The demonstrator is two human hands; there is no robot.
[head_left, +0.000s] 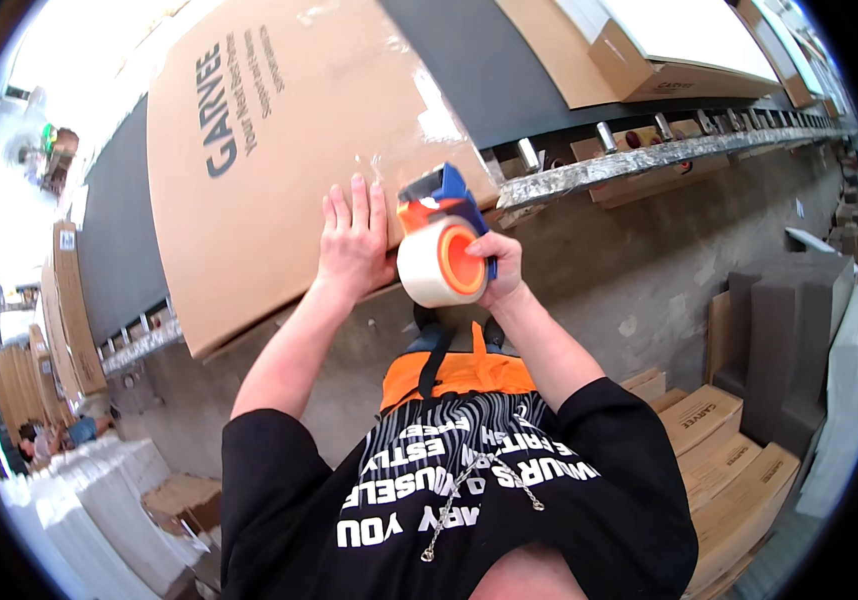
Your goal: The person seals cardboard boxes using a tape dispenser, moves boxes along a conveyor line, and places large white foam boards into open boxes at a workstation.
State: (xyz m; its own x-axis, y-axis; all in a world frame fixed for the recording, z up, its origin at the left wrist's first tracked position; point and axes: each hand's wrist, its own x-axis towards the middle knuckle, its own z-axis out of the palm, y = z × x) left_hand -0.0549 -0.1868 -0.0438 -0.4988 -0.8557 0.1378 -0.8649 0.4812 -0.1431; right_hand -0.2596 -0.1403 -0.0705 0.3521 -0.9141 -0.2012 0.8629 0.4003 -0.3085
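A large brown cardboard box lies on the dark conveyor belt, with clear tape along its right end. My left hand rests flat on the box's near edge, fingers stretched out and the thumb over the side. In my right hand is a blue and orange tape dispenser with a wide roll of clear tape. It is held by the near right corner of the box, just beside my left hand. Whether the dispenser touches the box I cannot tell.
The conveyor belt runs left to right, edged by a metal rail with rollers. Another open carton sits farther along at the right. Stacked cartons and grey foam blocks stand behind at right; white foam sheets at left.
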